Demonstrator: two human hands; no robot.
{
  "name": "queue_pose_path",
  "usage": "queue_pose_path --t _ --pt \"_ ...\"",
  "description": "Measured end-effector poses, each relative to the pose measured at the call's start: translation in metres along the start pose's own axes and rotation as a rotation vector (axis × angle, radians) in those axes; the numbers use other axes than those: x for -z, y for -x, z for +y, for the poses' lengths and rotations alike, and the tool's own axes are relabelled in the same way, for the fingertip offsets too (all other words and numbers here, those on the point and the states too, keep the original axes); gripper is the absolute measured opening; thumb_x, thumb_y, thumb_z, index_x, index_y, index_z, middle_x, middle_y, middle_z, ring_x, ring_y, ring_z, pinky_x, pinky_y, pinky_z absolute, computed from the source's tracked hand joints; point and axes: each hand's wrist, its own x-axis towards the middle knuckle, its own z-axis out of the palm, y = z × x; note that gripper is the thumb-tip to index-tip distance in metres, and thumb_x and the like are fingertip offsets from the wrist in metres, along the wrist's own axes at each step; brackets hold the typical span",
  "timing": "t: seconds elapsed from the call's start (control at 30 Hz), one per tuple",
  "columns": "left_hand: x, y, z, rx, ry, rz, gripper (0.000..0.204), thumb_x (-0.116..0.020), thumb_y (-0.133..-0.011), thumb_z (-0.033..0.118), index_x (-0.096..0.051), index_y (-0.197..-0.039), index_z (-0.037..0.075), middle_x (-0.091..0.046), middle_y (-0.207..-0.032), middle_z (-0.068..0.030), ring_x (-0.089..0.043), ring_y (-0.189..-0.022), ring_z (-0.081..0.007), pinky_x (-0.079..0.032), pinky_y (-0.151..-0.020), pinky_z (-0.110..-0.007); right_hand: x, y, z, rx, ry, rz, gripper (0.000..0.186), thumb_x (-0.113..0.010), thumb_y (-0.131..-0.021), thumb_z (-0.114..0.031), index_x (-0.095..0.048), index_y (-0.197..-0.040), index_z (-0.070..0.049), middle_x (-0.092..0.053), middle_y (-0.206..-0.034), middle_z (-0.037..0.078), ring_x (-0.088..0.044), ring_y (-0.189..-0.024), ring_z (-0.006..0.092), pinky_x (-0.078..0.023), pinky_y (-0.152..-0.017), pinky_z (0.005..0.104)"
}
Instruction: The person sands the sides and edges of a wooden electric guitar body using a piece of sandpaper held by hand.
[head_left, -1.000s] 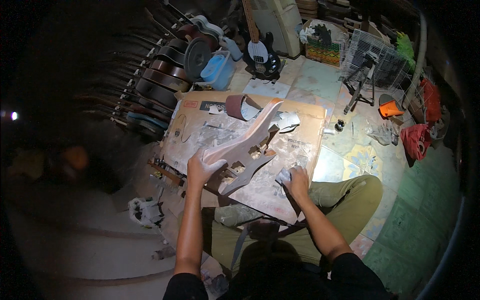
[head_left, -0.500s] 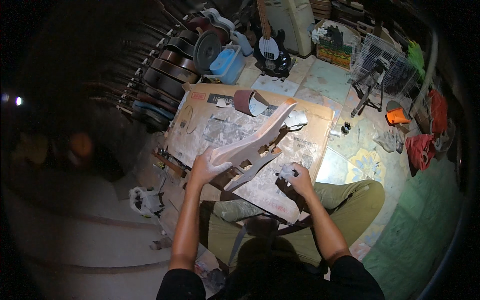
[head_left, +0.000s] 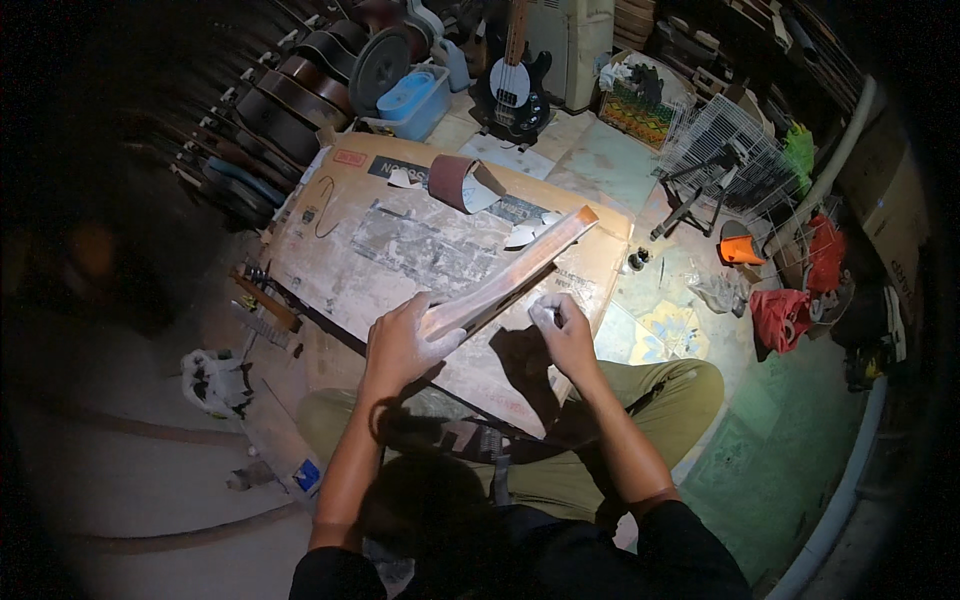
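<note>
My left hand (head_left: 405, 345) is closed around the near end of an unfinished wooden guitar body (head_left: 520, 268), held tilted above the cardboard. Its long pale edge faces up, with an orange-brown patch at the far tip, while the cut-out face is mostly turned from view. To the right of the body and apart from it, my right hand (head_left: 565, 335) has its fingers pinched together. White dust coats those fingertips, and whatever they hold is too small to make out. Beyond the guitar body, a curled strip of reddish-brown sandpaper (head_left: 450, 182) lies on the dusty cardboard sheet (head_left: 330, 265).
White paper scraps (head_left: 528, 232) lie beside the guitar body's far end. A black bass guitar (head_left: 512, 90) stands behind the cardboard, with a row of guitars (head_left: 290, 95) at far left. A tripod (head_left: 700, 190), a small dark bottle (head_left: 638, 260) and a wire cage (head_left: 725, 145) are to the right.
The guitar body has been rolled, so its edge shows up and its cut-outs are turned away. My right hand remains beside it, fingers still pinched. The whole view has shifted.
</note>
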Motion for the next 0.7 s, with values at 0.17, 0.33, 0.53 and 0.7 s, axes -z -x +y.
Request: queue_pose_path --t 0.17,0.33,0.53,0.7 --pt "-0.017 0.019 0.015 -0.012 -0.076 0.003 0.050 -0.082 -0.074 0.035 -0.069 -0.116 0.011 -0.073 -0.104 -0.0140 -0.071 -0.093 -0.0358 -0.056 -0.079 -0.043 -0.004 0.000 -0.012 -0.170 -0.246 0.222 0.026 -0.068 -0.095 -0.021 -0.065 -0.103 0.003 -0.066 -0.086 0.009 -0.061 -0.080 0.0148 -0.050 -0.074 0.0302" --pt "-0.036 0.041 0.009 -0.024 -0.121 -0.016 0.052 -0.079 -0.076 0.038 -0.067 -0.119 0.011 -0.072 -0.107 -0.0137 -0.070 -0.089 -0.0379 -0.056 -0.076 -0.046 -0.008 0.010 -0.024 -0.382 -0.276 0.178 0.027 -0.067 -0.092 -0.023 -0.063 -0.086 0.002 -0.062 -0.073 0.004 -0.055 -0.064 0.0117 -0.045 -0.059 0.0299" --pt "-0.042 0.049 0.010 -0.062 -0.154 -0.024 0.056 -0.079 -0.075 0.038 -0.066 -0.121 0.009 -0.072 -0.106 -0.0163 -0.071 -0.087 -0.0374 -0.056 -0.074 -0.047 -0.010 0.002 -0.017 -0.265 -0.078 0.358 0.019 -0.072 -0.088 -0.020 -0.062 -0.086 -0.004 -0.057 -0.070 0.000 -0.046 -0.057 0.0073 -0.035 -0.052 0.0255" --pt "-0.045 0.049 0.006 -0.057 -0.069 -0.024 0.053 -0.080 -0.074 0.032 -0.067 -0.121 0.010 -0.072 -0.105 -0.0174 -0.071 -0.091 -0.0361 -0.057 -0.077 -0.045 -0.007 -0.003 -0.019 -0.274 -0.206 0.329 0.021 -0.073 -0.089 -0.019 -0.060 -0.084 -0.003 -0.058 -0.071 0.000 -0.048 -0.059 0.0084 -0.039 -0.055 0.0263"
